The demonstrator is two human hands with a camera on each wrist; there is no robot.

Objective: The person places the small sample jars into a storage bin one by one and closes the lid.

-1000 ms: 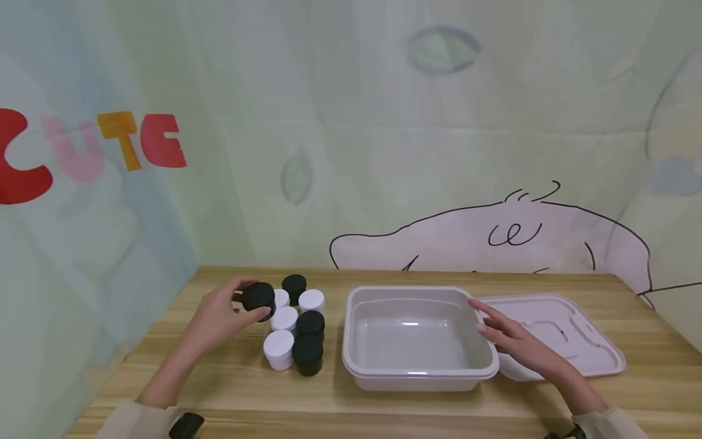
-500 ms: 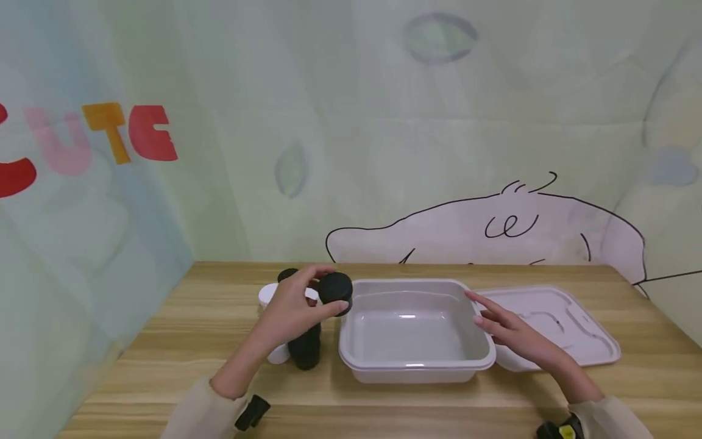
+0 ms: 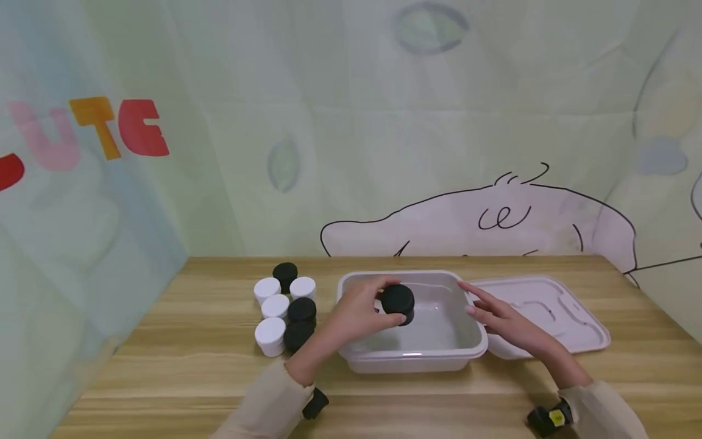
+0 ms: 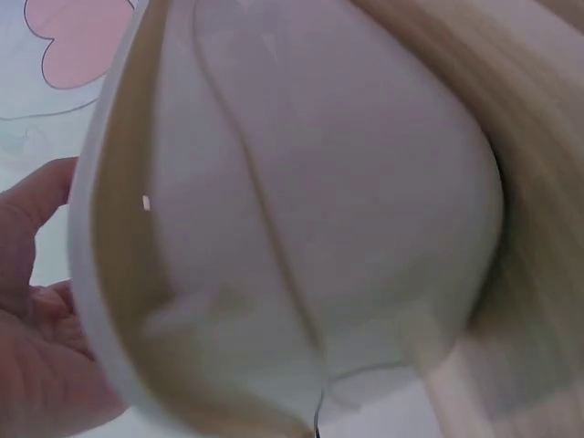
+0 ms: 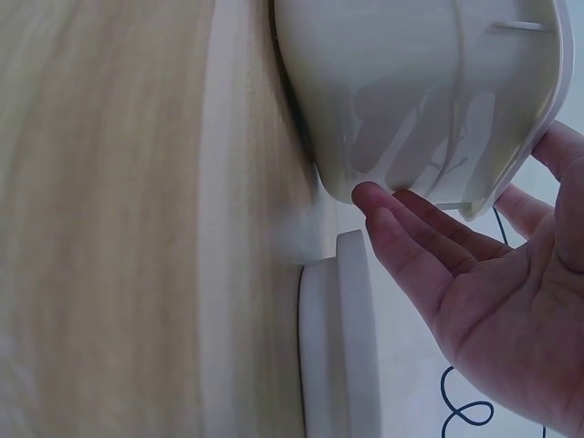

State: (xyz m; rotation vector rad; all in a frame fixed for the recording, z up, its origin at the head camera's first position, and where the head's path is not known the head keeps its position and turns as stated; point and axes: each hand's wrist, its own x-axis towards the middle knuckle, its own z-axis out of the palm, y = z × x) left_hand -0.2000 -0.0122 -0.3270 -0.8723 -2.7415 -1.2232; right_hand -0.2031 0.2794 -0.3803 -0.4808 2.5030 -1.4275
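Two hands work over our wooden table (image 3: 219,366). Our left hand (image 3: 359,311) has its fingers and thumb curled round a black-lidded jar (image 3: 398,302) and holds it over the open white plastic tub (image 3: 417,360), inside the rim and toward the tub's left half; we cannot tell whether the jar touches the bottom. Our right hand (image 3: 501,320) lies with straight, relaxed fingers against the tub's right wall, gripping nothing; the right wrist view shows the fingertips (image 5: 374,201) touching the outside of that wall, just above the edge of the tub's lid (image 5: 351,365). That white lid (image 3: 548,311) lies flat on the table just right of the tub, partly under our right hand. Left of the tub stands a tight cluster of small jars: four with white lids (image 3: 270,335) and three with black lids (image 3: 302,309), all upright and touching or nearly so. In the left wrist view the tub's wall (image 4: 301,228) fills the frame, blurred, with part of our hand (image 4: 36,347) at the left edge
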